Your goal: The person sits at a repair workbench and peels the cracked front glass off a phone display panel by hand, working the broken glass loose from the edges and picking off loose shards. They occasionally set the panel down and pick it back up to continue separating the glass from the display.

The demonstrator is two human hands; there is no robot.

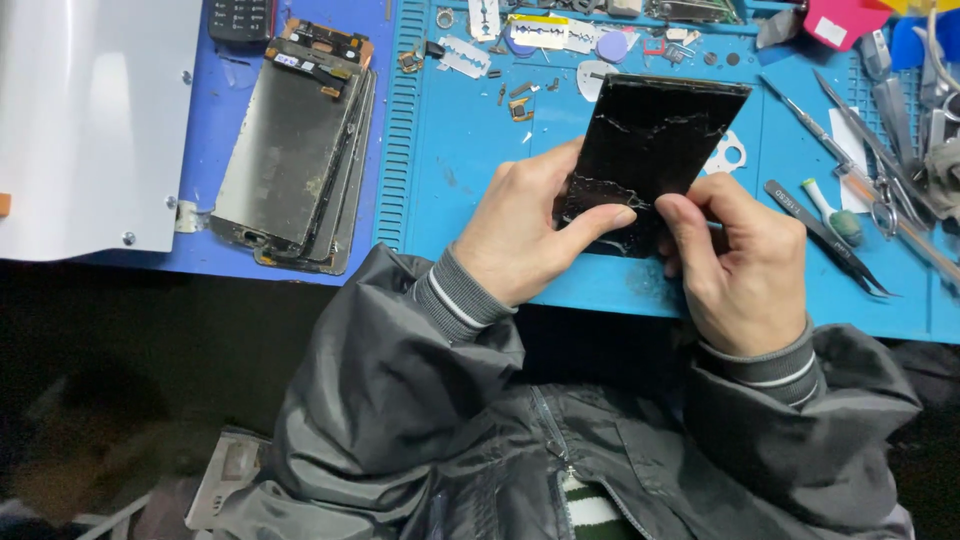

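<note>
In both hands [530, 235], tilted cracked screen [650, 140]

Even, cool light falls from above on the blue silicone work mat [480, 140], which is bright and sharp. Below the mat's near edge the picture drops into deep shadow and soft blur. Left of the mat, a white metal panel [90, 120] shows pale glare. The cracked black glass screen [650, 150] catches faint sheen.

Blue work mat [470, 150] on a bench, dark floor [120, 380] below.
</note>
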